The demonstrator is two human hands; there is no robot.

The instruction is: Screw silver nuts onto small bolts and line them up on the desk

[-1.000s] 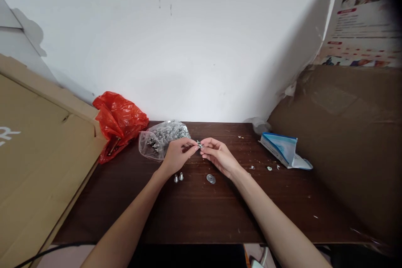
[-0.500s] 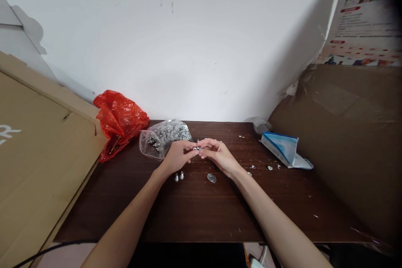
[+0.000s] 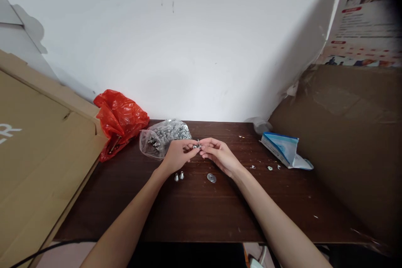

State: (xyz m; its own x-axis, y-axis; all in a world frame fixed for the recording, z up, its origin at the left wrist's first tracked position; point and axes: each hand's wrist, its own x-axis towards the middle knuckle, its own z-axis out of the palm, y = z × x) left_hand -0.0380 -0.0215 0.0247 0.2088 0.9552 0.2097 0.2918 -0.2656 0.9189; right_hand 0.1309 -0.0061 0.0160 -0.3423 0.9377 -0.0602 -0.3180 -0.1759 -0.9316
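Note:
Fingertips of both hands meet above the table around small silver metal hardware [image 3: 197,146], partly hidden, its exact kind too small to tell. My left hand [image 3: 177,154] pinches it from the left, fingers closed. From the right, my right hand [image 3: 221,157] pinches at the same spot with thumb and fingers. Below the left hand, two short silver sleeve-like fasteners [image 3: 181,175] stand side by side on the table. Flat round silver washers [image 3: 211,178], seemingly overlapping, lie below the right hand. Behind the left hand rests a clear plastic bag [image 3: 171,130] full of small metal pieces.
A crumpled red plastic bag [image 3: 121,113] sits at the back left of the dark wooden table [image 3: 201,213]. Cardboard [image 3: 47,146] flanks the left side, a large box [image 3: 345,134] the right. A blue-and-white packet [image 3: 281,148] and white scraps [image 3: 270,168] lie at right.
The metal hardware between my fingertips has turned slightly and shows a different side. My right fingers have shifted a little; both hands stay in nearly the same place.

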